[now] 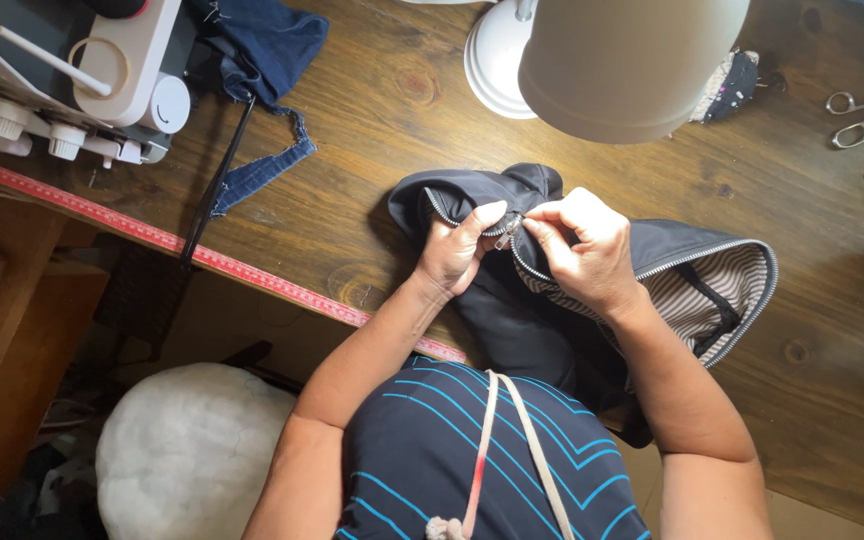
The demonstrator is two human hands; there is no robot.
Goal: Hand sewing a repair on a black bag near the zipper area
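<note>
A dark navy garment (512, 330) with a silver zipper and striped lining (697, 295) lies on the wooden table (372, 180). My left hand (457, 250) pinches the fabric beside the zipper teeth. My right hand (587, 250) is closed on the small metal zipper slider (508, 230), thumb and fingers pressed together. Both hands meet at the garment's upper left part, almost touching each other.
A white lamp (622, 60) hangs over the table's far side. A sewing machine (82, 70) stands at the top left, with blue denim scraps (267, 60) beside it. Scissors (862, 115) lie at the right. A red measuring tape (182, 245) runs along the table edge.
</note>
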